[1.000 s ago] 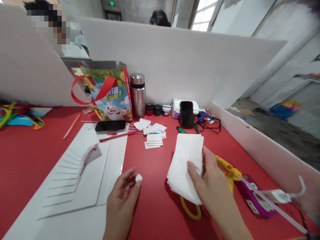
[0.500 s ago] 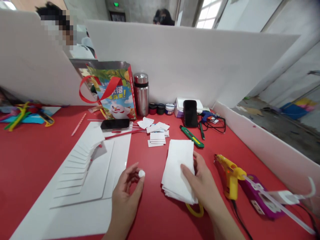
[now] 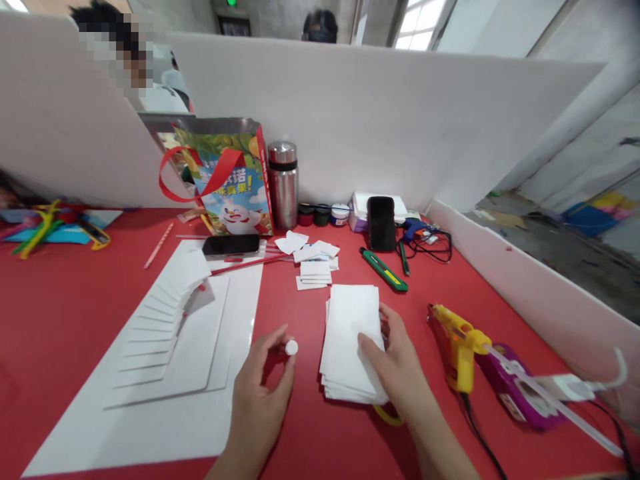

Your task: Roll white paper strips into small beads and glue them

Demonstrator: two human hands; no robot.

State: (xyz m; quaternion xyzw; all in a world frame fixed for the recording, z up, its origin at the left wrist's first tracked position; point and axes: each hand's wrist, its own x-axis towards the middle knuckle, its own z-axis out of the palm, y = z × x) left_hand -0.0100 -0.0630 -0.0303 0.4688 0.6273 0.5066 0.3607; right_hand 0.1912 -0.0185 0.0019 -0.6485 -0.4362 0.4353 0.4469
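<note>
My left hand (image 3: 264, 393) is closed in a pinch, with a small white round piece (image 3: 291, 347) between thumb and fingertips. My right hand (image 3: 400, 363) grips a stack of white paper sheets (image 3: 351, 340) by its right side, thumb on top and fingers around the edge. Part of a yellow loop (image 3: 389, 418) shows from under the stack's lower right corner; the rest of it is hidden. To the left, a stepped white cardboard model (image 3: 163, 327) rests on a white board (image 3: 165, 433).
A yellow glue gun (image 3: 463, 353) lies to the right beside a purple box (image 3: 520, 393). Behind are a green cutter (image 3: 384, 269), small white pieces (image 3: 315, 269), a phone (image 3: 381, 225), another phone (image 3: 231, 245), a steel flask (image 3: 284, 190) and a printed bag (image 3: 235, 180). White panels (image 3: 350, 120) stand around.
My left hand has shifted slightly right with the white round piece. The paper stack has moved a little left and turned slightly in my right hand.
</note>
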